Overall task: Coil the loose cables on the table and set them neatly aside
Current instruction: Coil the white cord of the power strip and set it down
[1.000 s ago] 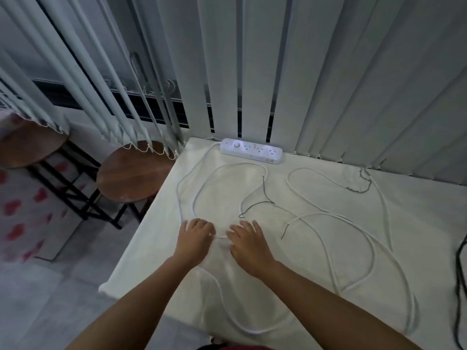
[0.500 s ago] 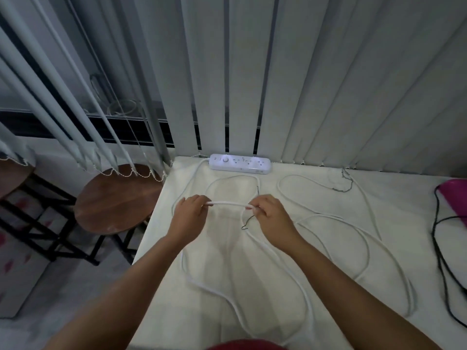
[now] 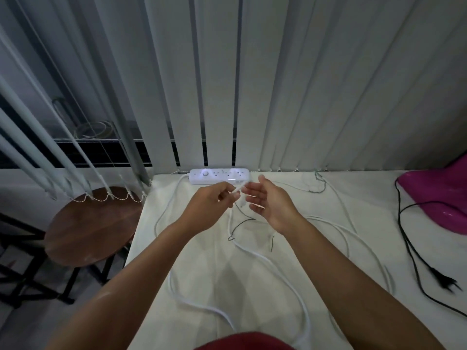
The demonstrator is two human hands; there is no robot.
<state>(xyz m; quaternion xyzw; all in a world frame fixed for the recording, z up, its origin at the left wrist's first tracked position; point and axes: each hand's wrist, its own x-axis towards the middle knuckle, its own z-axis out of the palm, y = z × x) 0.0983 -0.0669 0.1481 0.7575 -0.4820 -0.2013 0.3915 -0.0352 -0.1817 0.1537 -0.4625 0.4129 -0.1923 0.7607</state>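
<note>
A long white cable (image 3: 267, 261) lies in loose loops over the white table (image 3: 316, 261). My left hand (image 3: 212, 205) is raised above the table and pinches a doubled bend of this cable between thumb and fingers. My right hand (image 3: 267, 200) hovers just right of it, palm turned in and fingers spread, touching or nearly touching the bend. From the pinch the cable hangs down to the tabletop. A thin dark wire (image 3: 240, 223) sticks out of the cable below my hands. A black cable (image 3: 412, 251) with a plug (image 3: 444, 282) lies at the right.
A white power strip (image 3: 218, 176) sits at the table's back edge against vertical blinds (image 3: 278, 84). A pink plastic object (image 3: 439, 198) rests at the far right. A round wooden stool (image 3: 91, 223) stands left of the table. Another dark wire end (image 3: 319, 189) lies near the back.
Both hands have risen from the tabletop and come together; the stretch of white cable held between them is now folded into a bend in my left hand, and my right hand has opened.
</note>
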